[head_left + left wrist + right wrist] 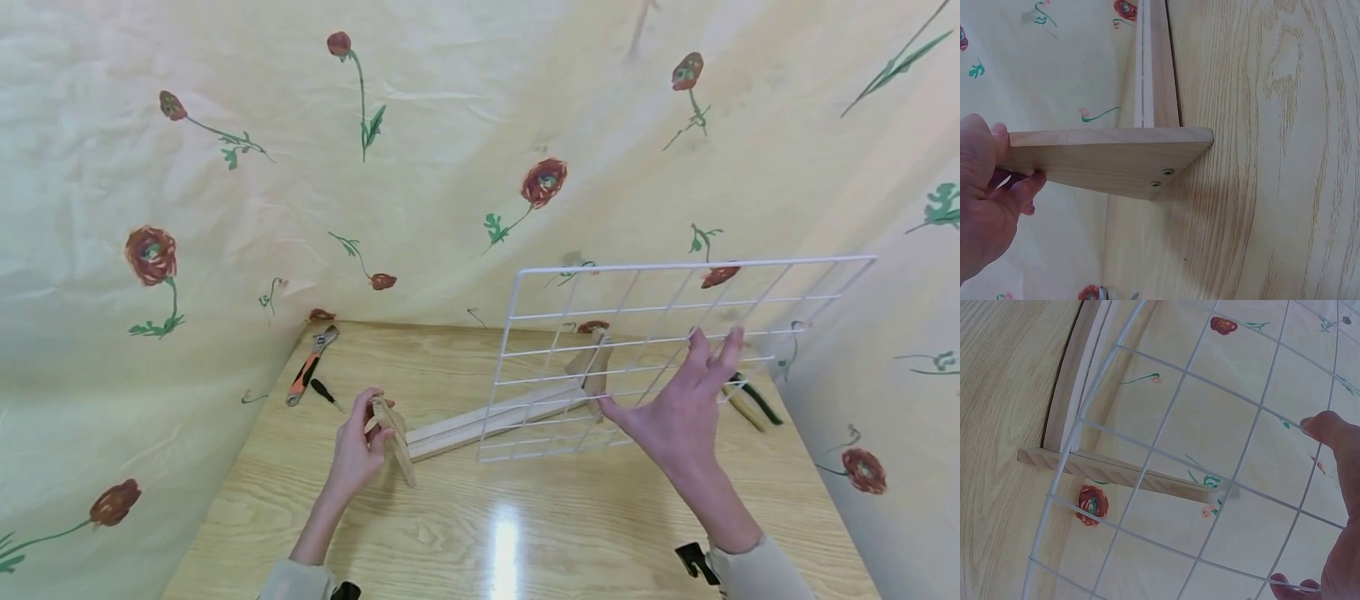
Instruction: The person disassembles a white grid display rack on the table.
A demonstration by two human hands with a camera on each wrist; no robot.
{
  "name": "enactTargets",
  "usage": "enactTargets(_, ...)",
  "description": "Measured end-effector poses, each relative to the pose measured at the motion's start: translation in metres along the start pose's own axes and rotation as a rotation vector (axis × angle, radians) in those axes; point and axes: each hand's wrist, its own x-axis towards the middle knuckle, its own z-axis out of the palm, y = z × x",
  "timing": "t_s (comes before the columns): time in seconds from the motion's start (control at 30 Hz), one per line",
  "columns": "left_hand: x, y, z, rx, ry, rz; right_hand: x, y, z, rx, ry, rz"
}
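Observation:
A wooden stand lies on the table, made of a grooved crossbar (450, 433) between two end boards. My left hand (356, 450) pinches the upper part of the left end board (1097, 156) between thumb and fingers. Two screw heads (1167, 171) show on that board's outer face. With my right hand (682, 421) I hold a white wire grid panel (675, 266), fingers and thumb spread across its squares. The panel is tilted up, overlapping the crossbar in the head view. Behind its wires shows the right end board (1135, 477).
On the wood-grain table (450, 533), an orange-handled adjustable wrench (307, 375) and a small black screwdriver (324, 392) lie at the back left. Pliers (757, 404) lie at the right behind my right hand. Flower-patterned cloth (450, 167) walls the table at back and sides.

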Motion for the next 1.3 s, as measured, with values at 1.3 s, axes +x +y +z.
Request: enactTargets(1.3, -0.014, 0.005, 0.004, 0.046, 0.096, 0.087, -0.016, 0.003, 0.013, -0.015, -0.003, -0.003)
